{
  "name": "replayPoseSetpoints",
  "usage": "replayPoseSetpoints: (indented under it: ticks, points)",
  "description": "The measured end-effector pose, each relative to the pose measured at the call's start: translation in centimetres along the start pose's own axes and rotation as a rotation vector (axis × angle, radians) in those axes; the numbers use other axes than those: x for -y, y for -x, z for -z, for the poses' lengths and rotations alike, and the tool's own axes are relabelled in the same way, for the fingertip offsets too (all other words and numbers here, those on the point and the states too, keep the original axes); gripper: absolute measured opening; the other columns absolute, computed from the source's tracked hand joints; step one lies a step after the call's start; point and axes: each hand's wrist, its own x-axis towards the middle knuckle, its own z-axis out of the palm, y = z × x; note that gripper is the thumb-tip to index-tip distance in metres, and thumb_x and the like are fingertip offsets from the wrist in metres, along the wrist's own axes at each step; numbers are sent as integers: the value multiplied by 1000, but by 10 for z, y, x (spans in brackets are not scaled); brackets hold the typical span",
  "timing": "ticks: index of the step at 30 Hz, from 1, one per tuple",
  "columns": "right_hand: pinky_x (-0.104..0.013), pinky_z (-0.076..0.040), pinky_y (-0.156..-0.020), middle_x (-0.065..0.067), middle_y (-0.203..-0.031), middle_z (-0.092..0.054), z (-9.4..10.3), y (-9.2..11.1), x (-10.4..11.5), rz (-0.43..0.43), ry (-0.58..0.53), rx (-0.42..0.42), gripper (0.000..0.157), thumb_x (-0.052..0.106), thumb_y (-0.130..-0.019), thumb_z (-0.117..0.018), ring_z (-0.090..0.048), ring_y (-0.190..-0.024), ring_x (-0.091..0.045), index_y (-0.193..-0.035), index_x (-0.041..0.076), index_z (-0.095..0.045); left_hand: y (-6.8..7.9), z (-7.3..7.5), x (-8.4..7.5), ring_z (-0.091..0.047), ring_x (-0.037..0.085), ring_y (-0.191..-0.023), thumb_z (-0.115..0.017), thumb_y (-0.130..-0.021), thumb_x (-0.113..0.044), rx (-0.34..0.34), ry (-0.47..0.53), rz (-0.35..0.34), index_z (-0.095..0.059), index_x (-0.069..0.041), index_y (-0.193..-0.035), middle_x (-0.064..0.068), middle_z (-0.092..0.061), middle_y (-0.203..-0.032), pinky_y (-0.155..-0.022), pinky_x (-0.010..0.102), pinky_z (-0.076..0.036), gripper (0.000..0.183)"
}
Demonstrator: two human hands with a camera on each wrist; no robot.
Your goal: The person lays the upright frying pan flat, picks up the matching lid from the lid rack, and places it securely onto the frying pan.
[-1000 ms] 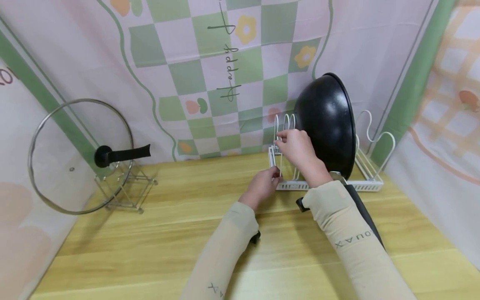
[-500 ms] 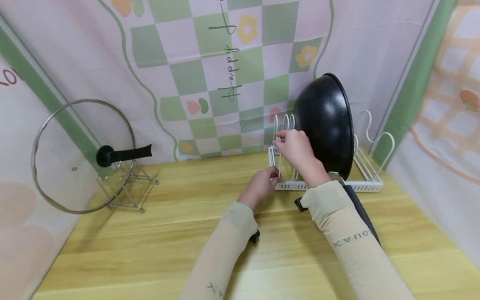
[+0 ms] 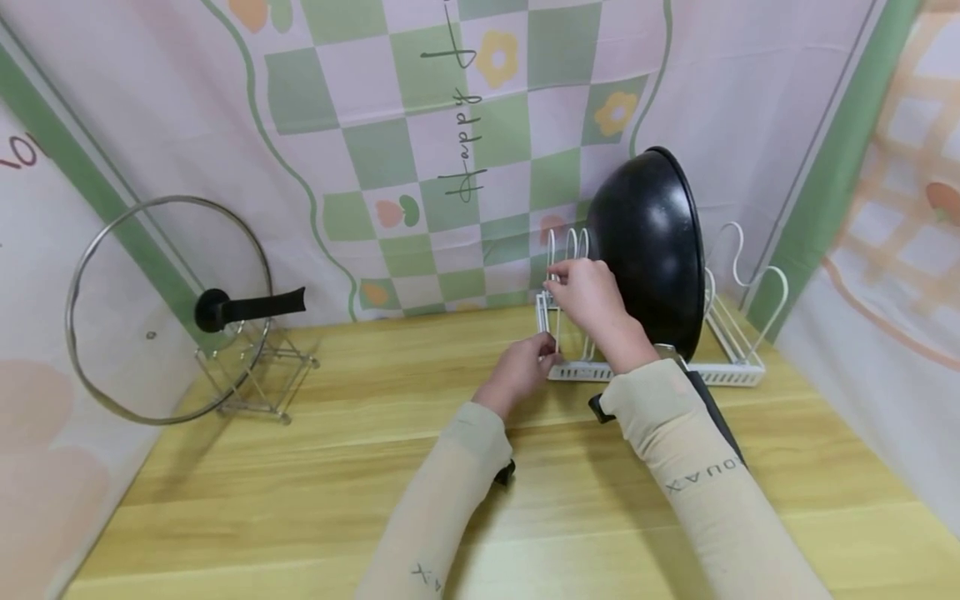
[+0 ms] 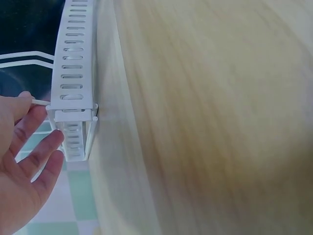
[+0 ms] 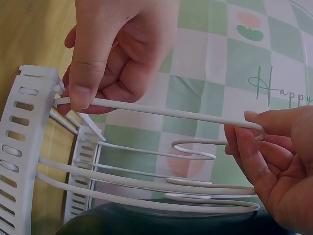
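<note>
A white wire rack with a slotted rail (image 3: pixel 723 375) stands at the back right of the table. My left hand (image 3: pixel 517 372) pinches the lower end of a white wire divider (image 5: pixel 171 112), close to the rail. Higher up, my right hand (image 3: pixel 596 300) pinches the looped top of the same divider between thumb and fingers. In the right wrist view both hands show on it, the right hand (image 5: pixel 288 161) at the loop. A black wok (image 3: pixel 648 242) leans on its side in the rack, its black handle (image 3: pixel 712 408) partly behind the right sleeve.
At the left, a glass lid with a metal rim and black handle (image 3: pixel 258 307) stands upright in a small wire stand (image 3: pixel 288 371). A patterned cloth (image 3: pixel 420 125) hangs behind the wooden table (image 3: pixel 360 492). More wire dividers (image 3: pixel 772 304) rise at the rack's right end.
The wok and rack have shifted very slightly left against the wall pattern. Both hands keep their hold on the wire divider.
</note>
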Motion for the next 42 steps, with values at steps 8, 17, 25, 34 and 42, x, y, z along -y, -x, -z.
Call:
replayPoseSetpoints:
  ticks: [8, 17, 25, 34, 42]
  points:
    - [-46, -55, -82, -23, -125, -68, -5, -2, 1, 1, -1, -4, 35, 13, -103, -62, -67, -106, -36, -134, -1, -65, 1, 2, 3, -67, 15, -96, -64, -103, -20, 2, 10, 20, -66, -13, -111, 1, -73, -109, -87, 29, -54, 11]
    - [-44, -55, -79, -23, -126, -67, -6, -1, 3, -8, -16, -9, 37, 14, -102, -64, -67, -108, -36, -135, -2, -63, 3, 2, 6, -68, 18, -101, -64, -103, -19, -4, 16, 10, -66, -11, -112, 3, -74, -113, -91, 30, -54, 12]
    - [-39, -51, -70, -23, -125, -68, -9, -2, 5, -17, -10, -4, 36, 13, -102, -63, -66, -90, -31, -135, -2, -64, 3, 3, 9, -67, 16, -99, -63, -103, -18, 0, 29, 11, -66, -11, -112, 3, -73, -113, -88, 29, -55, 12]
    - [-33, -48, -58, -23, -117, -71, -12, -2, 9, 3, 1, -19, 35, 12, -103, -63, -60, -67, -25, -134, -2, -64, 4, 6, 13, -68, 17, -98, -64, -103, -18, -8, 31, 3, -66, -11, -111, 3, -74, -110, -89, 30, -54, 11]
    - [-37, -50, -61, -24, -118, -70, -14, -2, 10, 5, 7, -31, 34, 12, -103, -62, -61, -70, -28, -133, -2, -65, 5, 7, 14, -68, 17, -100, -64, -103, -18, -9, 58, 14, -67, -11, -113, 3, -74, -112, -91, 31, -54, 13]
